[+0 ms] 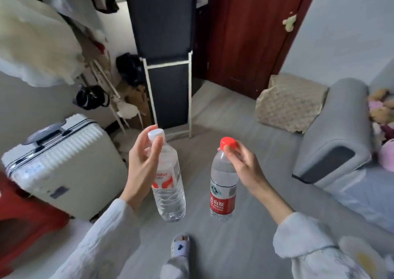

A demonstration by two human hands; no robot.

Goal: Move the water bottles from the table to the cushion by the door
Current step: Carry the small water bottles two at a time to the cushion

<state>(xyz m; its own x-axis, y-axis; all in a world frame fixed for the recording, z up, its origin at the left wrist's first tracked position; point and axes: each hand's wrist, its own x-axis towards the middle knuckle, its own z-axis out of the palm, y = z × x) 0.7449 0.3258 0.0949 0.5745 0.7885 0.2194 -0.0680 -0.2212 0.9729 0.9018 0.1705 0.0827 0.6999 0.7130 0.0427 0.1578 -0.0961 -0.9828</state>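
Head view: the left hand (142, 167) sits just left of centre, at about 8 o'clock from the middle, fingers pinched on the neck of a white-cap bottle (169, 185) just under its cap. The bottle hangs upright in the air above the grey floor (213, 129), its label red and white. The right hand (245, 165) is at about 4 o'clock from centre, fingertips closed around the cap and neck of a red-cap bottle (222, 185), which also hangs upright, clear of the floor, with a red label low on its body. The two bottles are near each other but apart.

The cushion (292, 103), beige and patterned, lies on the floor at 2 o'clock, against the wall, just beside the dark red door (245, 33) at 1 o'clock and touching the grey sofa (334, 133) at 3 o'clock. A white suitcase (64, 163) stands at 9 o'clock. A dark panel in a white frame (168, 65) stands at 12 o'clock. A slipper (180, 244) shows at 6 o'clock, between the pale sleeves.
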